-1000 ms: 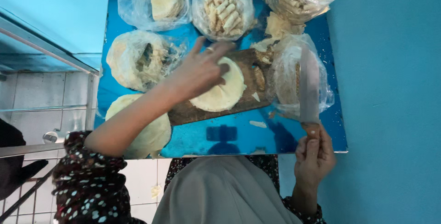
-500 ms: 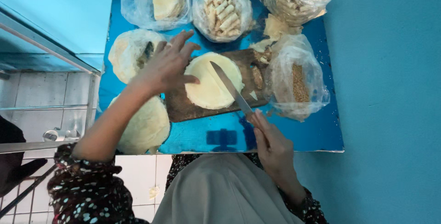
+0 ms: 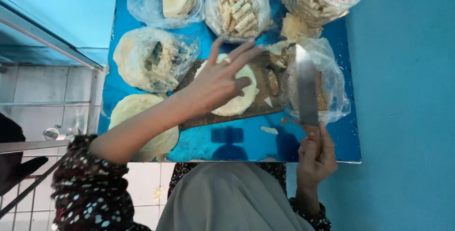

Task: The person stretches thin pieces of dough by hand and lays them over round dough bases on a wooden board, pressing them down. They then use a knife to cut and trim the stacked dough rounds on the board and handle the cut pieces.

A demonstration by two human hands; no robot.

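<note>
Two hands work at the cutting board: left hand fingers spread, pinning the dough round; right hand fingers closed around the knife beside it.

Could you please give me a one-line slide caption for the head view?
Left hand flat on round dough sheet; right hand holds knife upright.

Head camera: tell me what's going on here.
A person stands at a blue table. The left hand rests spread on a round sheet of dough lying on a dark wooden board. The right hand holds a knife, blade up, off the dough. Plastic bags of rolled pastries sit behind.
</note>
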